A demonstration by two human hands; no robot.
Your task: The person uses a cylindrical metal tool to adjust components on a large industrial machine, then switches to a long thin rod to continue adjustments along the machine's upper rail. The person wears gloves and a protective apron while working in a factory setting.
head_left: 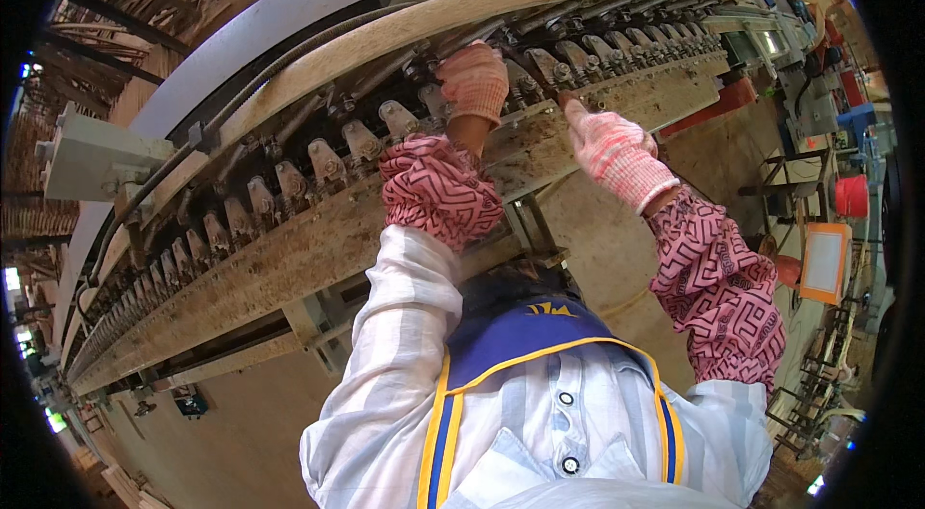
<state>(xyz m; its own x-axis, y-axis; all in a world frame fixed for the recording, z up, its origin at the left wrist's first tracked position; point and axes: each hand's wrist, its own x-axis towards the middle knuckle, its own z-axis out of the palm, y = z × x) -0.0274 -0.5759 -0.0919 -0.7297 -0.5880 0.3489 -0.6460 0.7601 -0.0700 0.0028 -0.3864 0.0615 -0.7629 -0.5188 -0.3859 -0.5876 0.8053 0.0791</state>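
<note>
A long machine carries a row of metal clamp-like fingers (328,162) with bolts and springs. My left hand (474,85), in a pinkish knitted glove, reaches over this row near its middle. Its fingers curl down among the dark fittings, and what they grip is hidden. Just to the right, my right hand (612,145), in a similar glove, is closed at the front edge of the row. Its foremost finger points at a dark, narrow piece slanting between the hands; whether I hold that piece cannot be made out.
A dusty beam (251,273) runs along the machine's front, below the clamp row. Behind the row lie a pale curved rail (385,26) and a ribbed hose (279,61). A grey metal box (106,157) juts out at left. At right stand an orange-framed panel (824,261) and a red spool-like object (851,196).
</note>
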